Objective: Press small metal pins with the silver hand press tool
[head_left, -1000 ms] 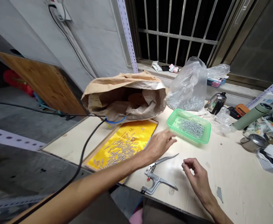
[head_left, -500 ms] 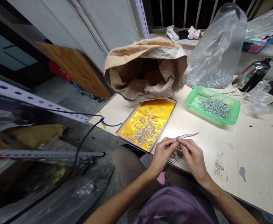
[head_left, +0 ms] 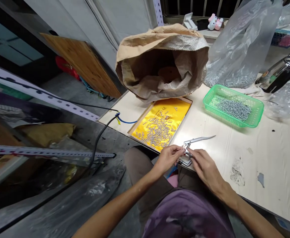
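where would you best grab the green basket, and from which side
Probably by the near long rim of the green basket, coming from the person's side with the right hand. The rim is a raised, bare lip; the middle is full of small metal pins.

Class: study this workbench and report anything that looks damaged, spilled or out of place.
The table surface is scuffed near its front edge, with torn patches and a grey chip. The brown paper sack slumps open, crumpled. Nothing looks spilled.

A silver metal hand press tool [head_left: 193, 145] lies flat on the pale counter [head_left: 234, 138], just right of the yellow tray [head_left: 178, 107], its long thin handle pointing right toward the green basket [head_left: 255, 120], its head near the counter's front edge.
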`<action>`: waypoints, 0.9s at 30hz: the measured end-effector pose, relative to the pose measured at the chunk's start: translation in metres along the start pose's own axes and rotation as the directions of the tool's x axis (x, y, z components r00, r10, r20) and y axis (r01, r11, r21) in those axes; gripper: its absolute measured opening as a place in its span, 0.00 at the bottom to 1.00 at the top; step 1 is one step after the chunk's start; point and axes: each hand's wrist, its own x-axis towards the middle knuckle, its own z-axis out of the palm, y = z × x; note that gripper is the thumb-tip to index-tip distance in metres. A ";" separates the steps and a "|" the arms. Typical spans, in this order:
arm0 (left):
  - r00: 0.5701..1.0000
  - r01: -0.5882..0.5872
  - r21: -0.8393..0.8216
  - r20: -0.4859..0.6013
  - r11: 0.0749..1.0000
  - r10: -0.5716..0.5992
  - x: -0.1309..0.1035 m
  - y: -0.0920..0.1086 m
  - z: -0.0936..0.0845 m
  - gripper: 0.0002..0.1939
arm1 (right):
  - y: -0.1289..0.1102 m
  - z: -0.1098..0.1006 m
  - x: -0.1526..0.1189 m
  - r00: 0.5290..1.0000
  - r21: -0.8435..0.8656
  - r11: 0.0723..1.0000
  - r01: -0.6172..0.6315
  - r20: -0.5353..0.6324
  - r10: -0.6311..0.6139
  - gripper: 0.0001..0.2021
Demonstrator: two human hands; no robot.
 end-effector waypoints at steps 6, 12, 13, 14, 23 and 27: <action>0.986 0.161 0.300 -0.012 0.940 -0.165 0.009 -0.010 -0.006 0.15 | 0.027 -0.016 -0.023 0.997 -0.321 0.947 -0.028 0.060 0.049 0.10; 0.956 0.267 0.348 0.019 0.899 -0.291 0.014 -0.012 -0.003 0.14 | 0.038 -0.015 -0.030 0.994 -0.437 0.899 0.001 0.098 0.046 0.12; 0.950 0.281 0.357 0.024 0.891 -0.310 0.014 -0.011 -0.002 0.14 | 0.039 -0.014 -0.029 0.994 -0.447 0.895 0.006 0.100 0.043 0.13; 0.945 0.294 0.366 0.029 0.883 -0.327 0.015 -0.009 -0.002 0.13 | 0.040 -0.014 -0.029 0.994 -0.454 0.891 0.011 0.100 0.039 0.13; 0.889 0.355 0.370 0.151 0.859 -0.433 0.025 -0.010 -0.006 0.10 | 0.043 -0.015 -0.025 0.991 -0.477 0.878 0.035 0.132 0.032 0.13; 0.870 0.356 0.373 0.202 0.857 -0.449 0.029 -0.010 -0.009 0.10 | 0.045 -0.022 -0.020 0.979 -0.470 0.881 0.046 0.195 0.053 0.11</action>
